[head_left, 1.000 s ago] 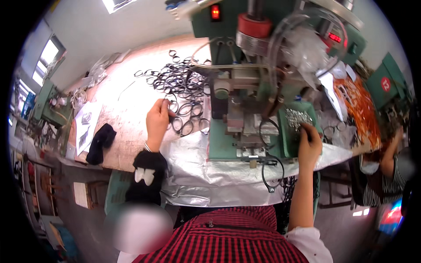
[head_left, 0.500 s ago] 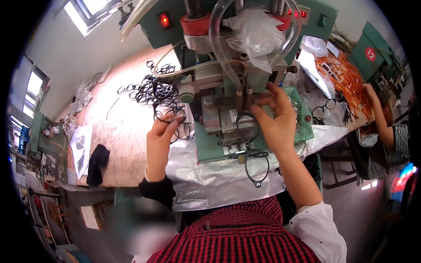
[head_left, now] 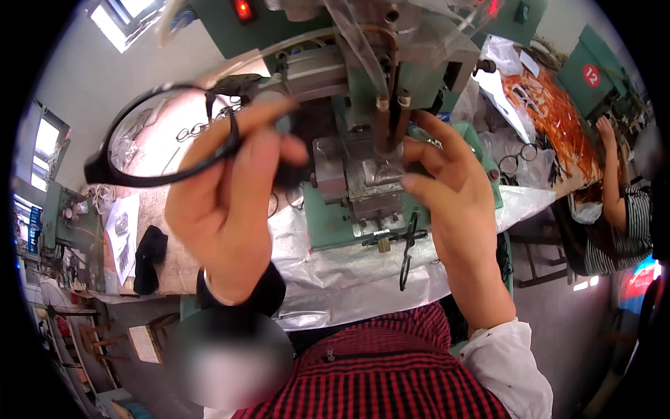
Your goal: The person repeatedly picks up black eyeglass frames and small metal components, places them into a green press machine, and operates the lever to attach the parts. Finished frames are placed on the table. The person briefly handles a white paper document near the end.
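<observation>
My left hand (head_left: 230, 188), raised near the camera and blurred, is closed on a black eyeglass frame (head_left: 132, 180); a large round rim shows at its left. My right hand (head_left: 457, 192) is at the green machine (head_left: 321, 227), fingers curled beside its two vertical rods (head_left: 392, 129). A dark gap shows between thumb and fingers; what they hold, if anything, is hidden. Just below that hand, a second black eyeglass frame (head_left: 406, 258) shows nearly edge-on in front of the metal fixture (head_left: 380, 174). I cannot tell whether the hand touches it.
Several black frames (head_left: 192, 130) lie on the wooden table (head_left: 183, 241) behind my left hand. A black cloth (head_left: 150, 258) and a paper sheet (head_left: 122, 234) are at left. Silver sheeting (head_left: 335, 293) covers the front edge. At right are orange strips (head_left: 548, 115) and a co-worker's arm (head_left: 613, 167).
My left hand has come up from the frame pile toward the camera, holding a frame. The frame below my right hand has turned from face-on to nearly edge-on. The view has shifted slightly.
</observation>
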`<state>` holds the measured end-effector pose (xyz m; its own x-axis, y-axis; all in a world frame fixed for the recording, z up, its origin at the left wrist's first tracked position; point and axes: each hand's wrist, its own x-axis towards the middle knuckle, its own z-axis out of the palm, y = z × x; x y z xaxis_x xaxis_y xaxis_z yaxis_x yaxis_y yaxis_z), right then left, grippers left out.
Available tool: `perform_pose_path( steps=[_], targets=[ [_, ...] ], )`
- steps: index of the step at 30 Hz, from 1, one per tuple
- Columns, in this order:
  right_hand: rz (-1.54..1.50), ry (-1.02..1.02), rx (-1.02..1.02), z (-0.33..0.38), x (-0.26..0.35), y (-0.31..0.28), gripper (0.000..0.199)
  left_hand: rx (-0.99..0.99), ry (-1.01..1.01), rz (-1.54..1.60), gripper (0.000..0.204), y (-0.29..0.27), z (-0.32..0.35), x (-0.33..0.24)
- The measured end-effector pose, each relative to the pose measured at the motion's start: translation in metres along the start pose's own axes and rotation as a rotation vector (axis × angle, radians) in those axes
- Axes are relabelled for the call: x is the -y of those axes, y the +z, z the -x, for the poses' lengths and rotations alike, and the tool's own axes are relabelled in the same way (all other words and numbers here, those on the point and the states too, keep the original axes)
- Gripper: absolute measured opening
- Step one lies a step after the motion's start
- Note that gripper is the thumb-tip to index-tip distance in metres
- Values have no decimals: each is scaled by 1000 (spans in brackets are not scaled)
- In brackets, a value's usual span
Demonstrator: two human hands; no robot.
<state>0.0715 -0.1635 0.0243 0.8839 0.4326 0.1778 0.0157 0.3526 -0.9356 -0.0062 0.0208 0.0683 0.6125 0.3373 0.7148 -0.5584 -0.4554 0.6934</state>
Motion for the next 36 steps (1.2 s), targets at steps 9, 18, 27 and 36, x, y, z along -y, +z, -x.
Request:
perform_pose_path(
  steps=[9, 18, 27, 36],
  targets=[
    [555, -237, -298, -25, -31, -73, 49, 572, -1321, 843, 47, 38, 55, 18],
    [1097, -179, -362, 22, -72, -130, 19, 497, -1287, 802, 47, 47, 62, 16],
    [1362, -399, -328, 18, -86, -116, 11, 720, -1056, 575, 26, -2, 116, 21],
    [821, -289, -395, 11, -66, -86, 11, -113, -232, -1096, 25, -134, 44, 119]
  ],
)
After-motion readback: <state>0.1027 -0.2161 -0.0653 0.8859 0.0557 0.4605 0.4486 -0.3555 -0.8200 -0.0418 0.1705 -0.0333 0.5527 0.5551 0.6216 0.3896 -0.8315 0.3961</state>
